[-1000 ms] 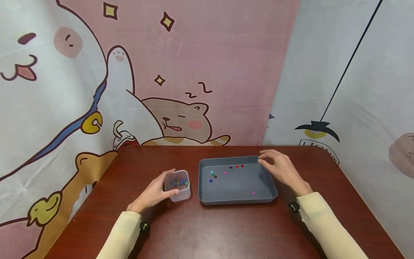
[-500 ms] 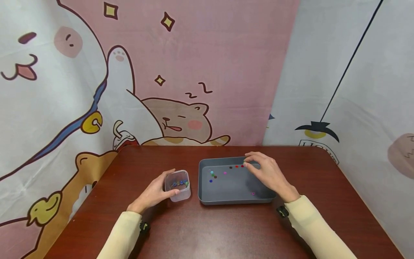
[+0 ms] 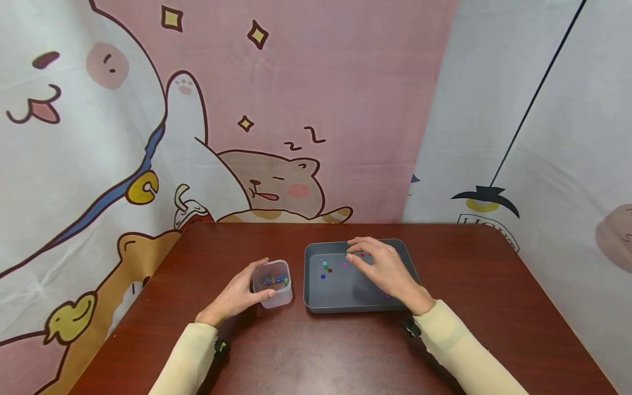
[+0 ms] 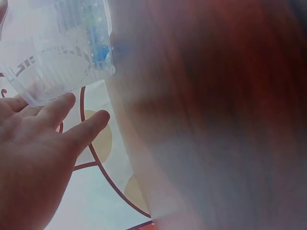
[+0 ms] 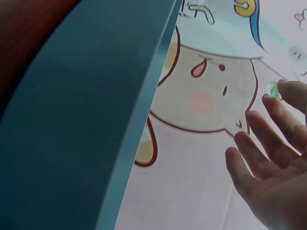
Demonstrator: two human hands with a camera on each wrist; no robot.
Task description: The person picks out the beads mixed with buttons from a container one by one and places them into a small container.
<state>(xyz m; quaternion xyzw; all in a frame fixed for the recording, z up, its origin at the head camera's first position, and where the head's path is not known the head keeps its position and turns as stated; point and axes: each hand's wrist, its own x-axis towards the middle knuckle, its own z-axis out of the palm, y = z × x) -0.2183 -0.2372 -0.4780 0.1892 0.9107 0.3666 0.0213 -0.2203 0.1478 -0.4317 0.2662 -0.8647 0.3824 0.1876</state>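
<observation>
My left hand (image 3: 240, 293) holds a clear plastic box (image 3: 278, 299) by its side, thumb at the front and fingers behind. Several blue and green glass marbles (image 3: 277, 279) lie inside the box; some show through its wall in the left wrist view. Over the grey tray (image 3: 345, 302), my right hand (image 3: 387, 270) pinches a small clear marble with green in it (image 5: 272, 89) between thumb and index finger. The other right fingers are spread in the right wrist view. Small coloured rings or beads lie in the tray, among them a blue one (image 3: 323, 276) and a pink one (image 3: 345, 265).
The box and tray stand side by side on a brown wooden table (image 3: 316, 351), with a narrow gap between them. A printed cartoon cloth (image 3: 375, 109) hangs behind the table. The tray has a low raised rim.
My right hand has moved left, from the tray's far right corner to above its middle, with the thumb and index finger still together. My left hand and the box have stayed in place.
</observation>
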